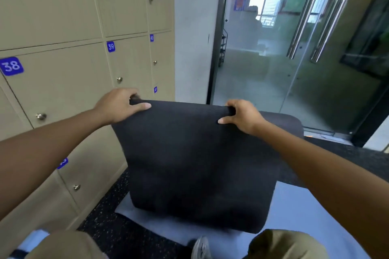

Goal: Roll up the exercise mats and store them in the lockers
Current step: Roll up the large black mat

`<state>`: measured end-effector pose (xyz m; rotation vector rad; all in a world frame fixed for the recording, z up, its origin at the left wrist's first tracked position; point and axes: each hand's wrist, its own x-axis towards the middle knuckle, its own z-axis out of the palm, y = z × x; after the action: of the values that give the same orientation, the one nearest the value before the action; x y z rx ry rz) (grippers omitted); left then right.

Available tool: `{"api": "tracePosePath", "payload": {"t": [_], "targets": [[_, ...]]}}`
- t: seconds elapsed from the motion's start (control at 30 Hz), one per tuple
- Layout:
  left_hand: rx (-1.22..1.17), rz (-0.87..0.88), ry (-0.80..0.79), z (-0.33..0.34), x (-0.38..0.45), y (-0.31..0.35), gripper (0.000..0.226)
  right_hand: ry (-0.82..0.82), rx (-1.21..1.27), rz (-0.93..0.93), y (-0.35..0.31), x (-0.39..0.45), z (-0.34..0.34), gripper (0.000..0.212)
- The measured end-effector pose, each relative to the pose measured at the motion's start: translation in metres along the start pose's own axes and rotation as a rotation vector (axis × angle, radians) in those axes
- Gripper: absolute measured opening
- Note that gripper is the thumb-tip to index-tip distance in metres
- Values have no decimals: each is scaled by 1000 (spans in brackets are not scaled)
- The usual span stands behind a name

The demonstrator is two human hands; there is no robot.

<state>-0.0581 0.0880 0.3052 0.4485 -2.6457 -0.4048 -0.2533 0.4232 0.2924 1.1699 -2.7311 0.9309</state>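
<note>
Both grips, left hand (117,105) and right hand (242,116), pinch the black mat (195,164) by its top edge, lifting it clear of the blue mat (294,212) for rolling

A black mat (195,164) hangs unrolled from its gripped top edge, its lower end curling over a blue mat (294,212) flat on the floor beside closed beige lockers (59,82).

Blue mat (294,216) partly under black mat (197,164)

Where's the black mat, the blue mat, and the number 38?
black mat (195,164), head view, middle of its hanging face
blue mat (294,216), head view, bare part on the floor
38 label (11,66), head view, its digits
</note>
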Motion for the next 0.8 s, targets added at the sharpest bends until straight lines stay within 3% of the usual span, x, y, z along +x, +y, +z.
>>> {"api": "tracePosePath", "payload": {"t": [0.17, 0.43, 0.63, 0.8], "targets": [[-136, 96, 25, -5, -17, 35, 23, 147, -31, -67, -36, -13, -27, 28], [-196, 199, 199, -31, -65, 70, 15, 211, -115, -63, -65, -84, -57, 30], [-264, 152, 253, -38, -131, 78, 17, 197, -192, -68, -70, -162, -51, 41], [-299, 107, 260, -42, -205, 74, 17, 214, -117, -76, -81, -233, -28, 25]]}}
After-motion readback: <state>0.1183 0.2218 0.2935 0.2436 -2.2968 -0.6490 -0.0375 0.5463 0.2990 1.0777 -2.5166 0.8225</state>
